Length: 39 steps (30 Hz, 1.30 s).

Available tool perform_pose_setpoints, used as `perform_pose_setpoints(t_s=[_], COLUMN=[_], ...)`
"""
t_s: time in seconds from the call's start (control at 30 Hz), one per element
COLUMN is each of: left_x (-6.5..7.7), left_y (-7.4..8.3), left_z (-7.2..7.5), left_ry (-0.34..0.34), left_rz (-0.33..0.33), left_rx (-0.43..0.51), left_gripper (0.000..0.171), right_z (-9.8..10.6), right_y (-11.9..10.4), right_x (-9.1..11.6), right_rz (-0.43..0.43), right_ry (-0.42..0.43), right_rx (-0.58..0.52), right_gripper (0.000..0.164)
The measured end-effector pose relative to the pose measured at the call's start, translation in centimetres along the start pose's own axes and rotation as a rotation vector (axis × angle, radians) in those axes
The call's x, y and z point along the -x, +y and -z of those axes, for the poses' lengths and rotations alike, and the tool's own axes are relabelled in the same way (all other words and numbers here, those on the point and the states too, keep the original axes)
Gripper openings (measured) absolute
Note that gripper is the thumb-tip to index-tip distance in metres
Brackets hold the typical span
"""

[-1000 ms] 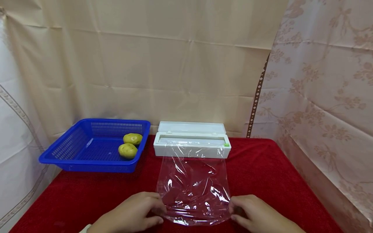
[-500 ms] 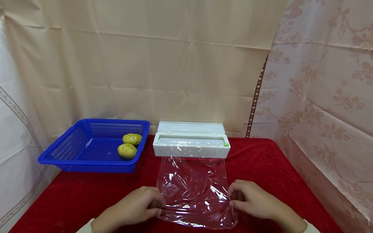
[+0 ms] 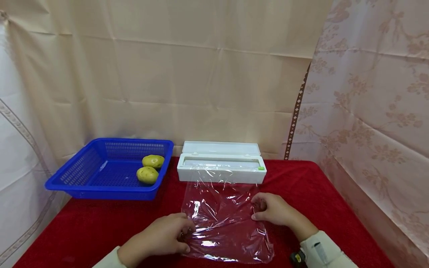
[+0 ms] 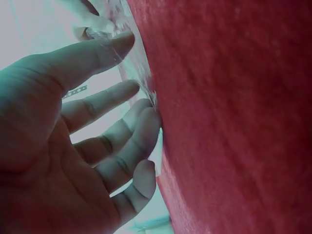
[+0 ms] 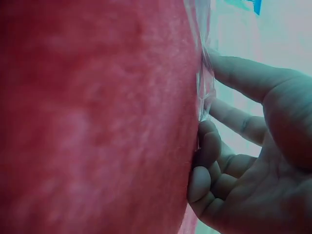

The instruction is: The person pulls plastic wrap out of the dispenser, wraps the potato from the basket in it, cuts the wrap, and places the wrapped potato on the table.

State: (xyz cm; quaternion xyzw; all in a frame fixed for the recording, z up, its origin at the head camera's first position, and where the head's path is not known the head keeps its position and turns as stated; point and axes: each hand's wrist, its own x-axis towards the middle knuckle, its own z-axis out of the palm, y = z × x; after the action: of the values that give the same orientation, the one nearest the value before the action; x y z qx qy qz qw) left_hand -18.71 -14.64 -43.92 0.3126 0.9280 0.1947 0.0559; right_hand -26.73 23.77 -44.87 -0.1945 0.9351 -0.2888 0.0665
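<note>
A sheet of clear cling film lies over the red cloth, running out from the front of a white cling film dispenser whose lid is raised. My left hand touches the film's left edge near its front end. In the left wrist view its fingers are loosely bent, with the thumb apart from them. Farther up, at the right edge, is my right hand. In the right wrist view its thumb and forefinger touch the film with a gap between them, while the other fingers bend inward.
A blue plastic basket stands at the back left, with two potatoes in its right side. A red cloth covers the table. Beige curtain hangs behind, and patterned fabric on the right.
My right hand has moved away from the film's front corner, up along its right edge and slightly inward. My left hand has shifted a little forward. The film's front right corner now lies loose.
</note>
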Motion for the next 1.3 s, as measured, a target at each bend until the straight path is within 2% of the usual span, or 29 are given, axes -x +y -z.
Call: perform_pose_setpoints(t_s=[0.1, 0.17, 0.4, 0.57, 0.83, 1.0, 1.3], left_x=[0.2, 0.2, -0.4, -0.9, -1.7, -2.3, -3.8], left_y=[0.3, 0.5, 0.4, -0.1, -1.4, -2.3, -5.2], left_z=[0.0, 0.1, 0.8, 1.9, 5.7, 8.5, 12.2], left_ry=[0.005, 0.006, 0.074, 0.130, 0.248, 0.291, 0.365], left_rz=[-0.002, -0.011, -0.072, -0.038, 0.077, 0.135, 0.216], left_rx=[-0.052, -0.051, 0.035, 0.084, 0.158, 0.202, 0.184], left_gripper=[0.037, 0.038, 0.018, 0.011, 0.016, 0.016, 0.019], right_z=[0.0, 0.1, 0.1, 0.1, 0.0, 0.0, 0.1], right_y=[-0.1, -0.2, -0.2, 0.3, 0.7, 0.6, 0.6], right_x=[-0.1, -0.1, -0.1, -0.1, -0.2, -0.2, -0.1], right_rz=[-0.026, -0.030, -0.045, -0.028, -0.033, -0.036, -0.003], right_ry=[-0.002, -0.003, -0.016, -0.021, -0.023, -0.023, -0.018], right_rx=[-0.026, -0.040, -0.059, -0.071, -0.067, -0.073, -0.070], right_gripper=[0.046, 0.047, 0.048, 0.048, 0.048, 0.048, 0.047])
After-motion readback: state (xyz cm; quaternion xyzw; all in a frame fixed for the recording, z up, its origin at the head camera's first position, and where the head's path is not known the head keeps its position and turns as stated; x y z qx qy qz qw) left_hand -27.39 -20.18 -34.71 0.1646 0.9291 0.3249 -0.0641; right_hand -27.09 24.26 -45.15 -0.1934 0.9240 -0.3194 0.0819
